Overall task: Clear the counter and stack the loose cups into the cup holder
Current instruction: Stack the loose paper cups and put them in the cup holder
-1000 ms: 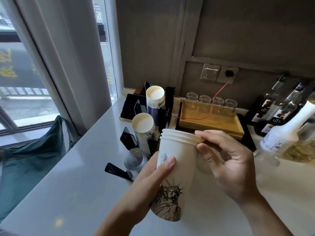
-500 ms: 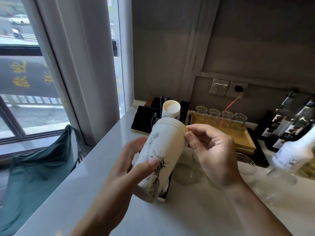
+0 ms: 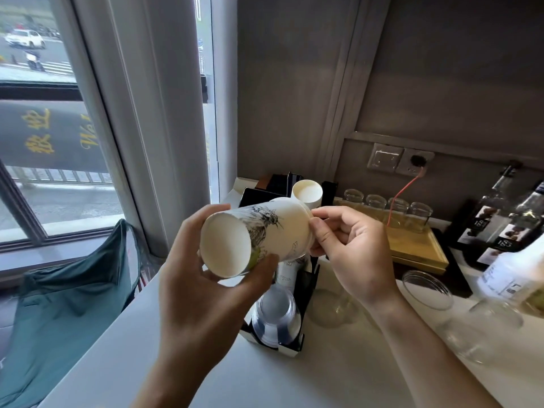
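I hold a white paper cup [image 3: 265,231] with a dark statue print on its side, tipped so its base faces me. My left hand [image 3: 203,278] wraps the base end. My right hand [image 3: 350,248] pinches the rim end with thumb and fingers. Below the cup stands the black cup holder [image 3: 306,290] on the white counter [image 3: 323,378]. It carries a stack of clear plastic cups [image 3: 276,313] at the front, printed paper cups partly hidden behind my hands, and a white cup stack [image 3: 307,192] at the back.
Clear glass cups and a lid [image 3: 426,290] lie on the counter at right, beside bottles [image 3: 500,219]. A wooden tray [image 3: 418,248] with small glass jars sits at the back, under a wall socket with a red cable. A green cloth [image 3: 67,290] hangs off the left edge.
The paper cup went from upright to lying sideways with its base toward me, lifted higher over the holder. Both hands kept hold of it. The view tilted upward.
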